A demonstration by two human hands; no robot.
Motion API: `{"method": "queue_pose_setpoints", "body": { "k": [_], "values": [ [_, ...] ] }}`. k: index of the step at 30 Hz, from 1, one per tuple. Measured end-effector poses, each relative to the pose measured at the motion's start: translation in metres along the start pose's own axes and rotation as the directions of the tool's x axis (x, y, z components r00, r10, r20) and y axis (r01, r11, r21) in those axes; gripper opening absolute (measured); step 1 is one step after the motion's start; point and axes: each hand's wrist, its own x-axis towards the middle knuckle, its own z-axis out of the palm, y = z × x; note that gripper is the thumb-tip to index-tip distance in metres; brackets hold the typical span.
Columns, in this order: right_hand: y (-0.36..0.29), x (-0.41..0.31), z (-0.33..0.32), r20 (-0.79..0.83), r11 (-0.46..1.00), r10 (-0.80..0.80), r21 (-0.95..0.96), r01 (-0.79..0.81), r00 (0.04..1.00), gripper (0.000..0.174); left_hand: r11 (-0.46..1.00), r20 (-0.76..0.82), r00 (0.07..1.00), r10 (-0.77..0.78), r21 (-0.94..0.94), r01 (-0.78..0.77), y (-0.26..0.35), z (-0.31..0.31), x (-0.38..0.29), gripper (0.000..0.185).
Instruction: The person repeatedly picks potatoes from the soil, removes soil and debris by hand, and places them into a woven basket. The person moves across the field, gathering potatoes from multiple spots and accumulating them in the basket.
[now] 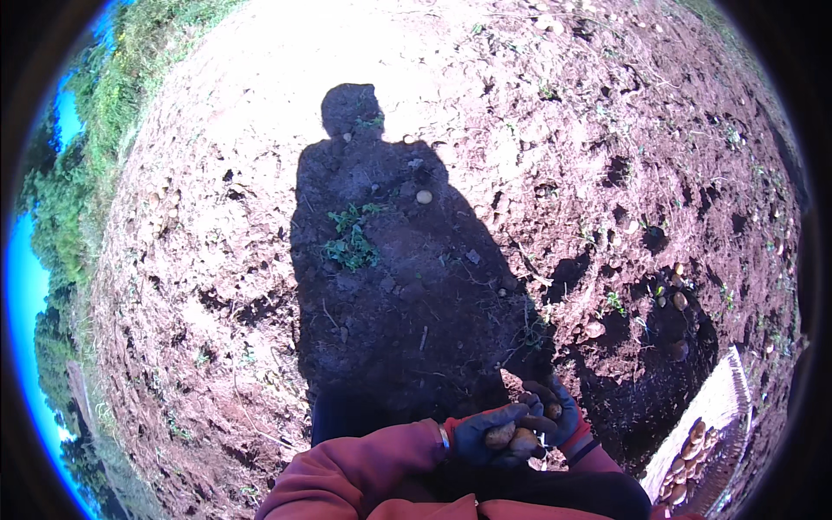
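Note:
Both hands wear dark gloves and meet low in front of my body. My left hand [500, 432] is cupped, palm up, around several soil-covered potatoes [524, 441]. Close against it on the right, my right hand [562, 413] has its fingers curled around a smaller potato [553, 411]. Part of the fingers of both hands overlap, so some of what they hold is hidden. To the right of my hands, a woven basket [738, 396] leans at the lower edge of the view, with several potatoes [690, 458] inside.
Reddish loose soil [214, 364] spreads around me. A pile of potatoes [162, 208] lies at left, a single potato [424, 196] in my shadow, and more potatoes [680, 301] beside a dark hollow at right. Green leaves [352, 244] lie ahead; bushes [65, 214] border the left.

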Motion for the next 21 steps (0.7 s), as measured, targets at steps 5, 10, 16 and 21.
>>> {"method": "queue_pose_setpoints", "body": {
  "k": [5,10,16,21],
  "values": [
    [-0.013,-0.007,-0.005,0.074,0.996,0.089,-0.003,-0.089,0.993,0.049,0.992,-0.376,0.919,0.121,0.027,-0.120,0.002,-0.003,-0.063,0.060],
    [-0.016,-0.016,0.000,0.204,0.999,0.030,-0.026,-0.025,0.979,0.047,0.007,-0.197,0.039,0.980,-0.162,-0.987,0.167,0.055,-0.284,0.069],
    [-0.020,-0.014,0.011,0.152,0.992,0.008,-0.129,0.011,0.988,0.051,-0.048,0.031,-0.045,0.999,0.882,-0.470,0.281,0.049,-0.300,0.045],
    [-0.020,-0.018,0.016,0.055,0.840,-0.134,-0.524,0.143,0.989,0.038,-0.509,0.379,0.421,0.824,0.169,0.844,0.327,0.008,-0.097,0.047]
  ]
}}
